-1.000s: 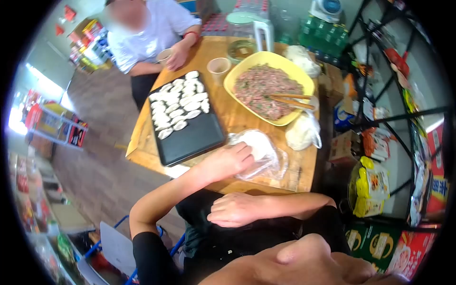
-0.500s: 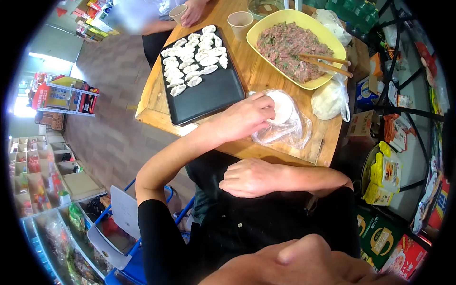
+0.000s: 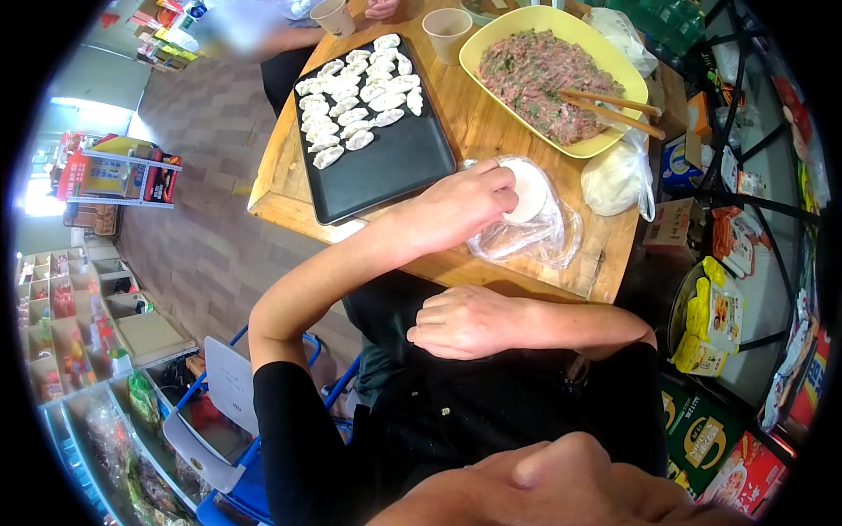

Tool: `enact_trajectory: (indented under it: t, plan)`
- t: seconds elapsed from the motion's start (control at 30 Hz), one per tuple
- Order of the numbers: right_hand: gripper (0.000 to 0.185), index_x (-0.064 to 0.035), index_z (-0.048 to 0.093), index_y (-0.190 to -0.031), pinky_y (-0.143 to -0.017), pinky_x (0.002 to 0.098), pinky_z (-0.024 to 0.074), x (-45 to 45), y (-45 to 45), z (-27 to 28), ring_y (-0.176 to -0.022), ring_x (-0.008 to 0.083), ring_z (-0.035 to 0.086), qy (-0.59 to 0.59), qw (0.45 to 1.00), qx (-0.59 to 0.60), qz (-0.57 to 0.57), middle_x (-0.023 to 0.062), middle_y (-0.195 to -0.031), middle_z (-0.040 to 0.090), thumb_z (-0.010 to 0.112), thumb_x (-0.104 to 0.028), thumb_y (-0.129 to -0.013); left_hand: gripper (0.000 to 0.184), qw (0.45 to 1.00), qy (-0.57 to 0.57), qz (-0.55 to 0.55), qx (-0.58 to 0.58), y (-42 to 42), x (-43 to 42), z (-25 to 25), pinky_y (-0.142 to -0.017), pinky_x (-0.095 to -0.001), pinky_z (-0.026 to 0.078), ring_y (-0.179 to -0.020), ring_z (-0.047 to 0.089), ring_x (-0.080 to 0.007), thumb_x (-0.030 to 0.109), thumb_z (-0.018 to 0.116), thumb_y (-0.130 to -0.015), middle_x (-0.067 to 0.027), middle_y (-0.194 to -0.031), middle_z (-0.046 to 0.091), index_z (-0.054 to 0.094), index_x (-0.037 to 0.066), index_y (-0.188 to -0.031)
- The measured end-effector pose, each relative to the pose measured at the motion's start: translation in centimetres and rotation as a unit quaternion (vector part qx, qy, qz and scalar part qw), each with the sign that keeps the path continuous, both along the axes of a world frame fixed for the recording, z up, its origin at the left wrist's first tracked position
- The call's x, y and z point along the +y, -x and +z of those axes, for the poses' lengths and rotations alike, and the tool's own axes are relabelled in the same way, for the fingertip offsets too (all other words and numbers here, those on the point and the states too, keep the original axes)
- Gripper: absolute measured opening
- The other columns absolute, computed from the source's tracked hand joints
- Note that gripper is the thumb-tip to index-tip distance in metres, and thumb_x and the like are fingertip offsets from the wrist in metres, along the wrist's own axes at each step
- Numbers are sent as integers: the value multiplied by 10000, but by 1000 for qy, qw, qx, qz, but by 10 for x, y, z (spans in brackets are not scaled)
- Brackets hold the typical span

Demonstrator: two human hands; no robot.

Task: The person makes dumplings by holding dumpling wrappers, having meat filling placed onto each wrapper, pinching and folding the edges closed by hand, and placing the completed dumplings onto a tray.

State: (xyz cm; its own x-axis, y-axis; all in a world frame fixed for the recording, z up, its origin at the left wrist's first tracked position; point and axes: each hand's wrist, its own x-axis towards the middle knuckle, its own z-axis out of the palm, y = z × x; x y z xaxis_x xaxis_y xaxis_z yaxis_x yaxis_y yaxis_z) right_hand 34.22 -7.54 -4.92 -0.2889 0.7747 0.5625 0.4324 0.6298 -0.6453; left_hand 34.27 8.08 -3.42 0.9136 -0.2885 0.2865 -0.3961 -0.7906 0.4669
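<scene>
A stack of round white dumpling wrappers (image 3: 530, 195) lies on a clear plastic bag (image 3: 535, 244) near the table's front edge. The bent fingers of my left hand (image 3: 469, 202) are closed at the stack's left edge; their tips and thumb are partly hidden. My right hand (image 3: 465, 323) is curled into a loose fist in front of my chest, its palm side hidden. Beyond my left hand, a black tray (image 3: 386, 180) bears several rows of folded dumplings (image 3: 353, 116). A yellow bowl (image 3: 633, 83) holds minced filling (image 3: 548, 83) with chopsticks (image 3: 614, 110) resting in it.
Right of the wrappers sits a tied plastic bag with pale dough (image 3: 611, 182). Paper cups (image 3: 446, 39) stand at the back, near another person's hand (image 3: 382, 8). A folding chair (image 3: 230, 386) is at my left; boxes and packages (image 3: 715, 311) crowd the right.
The other person's hand has drawn back from the paper cup. My left hand has shifted slightly at the wrapper stack. My right hand stays in front of my chest.
</scene>
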Motion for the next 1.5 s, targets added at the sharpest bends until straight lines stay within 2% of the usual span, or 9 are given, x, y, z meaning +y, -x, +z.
enact_trajectory:
  t: [0.17,0.23,0.3,0.33,0.57,0.87,1.2,1.37,1.5]
  plan:
    - [158,-39,516,-733,-560,384,444,0,0,0,-632,267,537,2,1000,7,-3,86,-662,479,646,-88,-809,217,995,-101,-4,-12,7,-9,8,-804,-341,504,-962,541,-273,26,622,-690,-99,-980,548,585,17,-904]
    - [79,-17,614,-844,-541,355,450,0,-1,-1,-630,246,548,-6,1000,-6,-2,77,-686,503,663,-70,-811,221,994,-106,-2,-20,7,-9,6,-801,-336,506,-960,542,-269,38,627,-683,-98,-970,547,583,14,-898]
    - [101,-31,569,-791,-552,369,451,0,0,-1,-634,256,546,-2,1000,-6,-2,81,-676,496,654,-82,-810,225,993,-112,1,-28,6,-8,2,-797,-331,509,-958,543,-265,49,633,-676,-97,-959,547,581,12,-892]
    - [149,-44,524,-738,-564,383,452,0,0,-1,-637,267,545,3,1000,-6,-2,84,-666,488,646,-93,-808,215,995,-94,-2,-26,5,-6,-1,-804,-340,505,-956,544,-271,48,642,-690,-98,-953,551,582,14,-894]
    - [129,-41,544,-755,-579,387,468,0,1,-1,-661,273,569,7,1000,-4,-6,88,-682,519,649,-96,-806,158,1000,11,-9,-13,-4,2,-1,-840,-392,472,-950,546,-303,34,661,-778,-107,-965,572,600,22,-924]
    - [142,-43,536,-740,-582,400,467,-5,0,5,-666,282,573,22,1000,-12,4,90,-682,524,649,-98,-807,182,1000,18,21,0,-2,-1,2,-841,-383,465,-963,544,-294,84,727,-750,-91,-1005,559,623,45,-894]
    - [185,-47,493,-705,-587,403,456,-6,1,3,-662,287,556,13,1000,0,7,98,-663,493,625,-110,-819,147,1000,11,19,17,-11,0,1,-811,-387,472,-927,553,-295,81,708,-759,-96,-959,559,592,32,-835]
    - [183,-50,491,-703,-589,402,453,-6,1,3,-662,285,556,6,1000,-7,5,97,-660,489,628,-107,-808,173,984,-165,-39,-58,-7,-4,6,-745,-340,503,-870,570,-243,79,609,-750,-80,-894,539,554,44,-911]
    - [184,-50,489,-699,-589,399,452,-7,1,1,-659,283,556,-2,1000,-3,0,97,-659,491,628,-108,-806,188,978,-194,-32,-73,-2,-5,0,-719,-314,506,-856,566,-206,94,585,-734,-62,-871,525,549,58,-915]
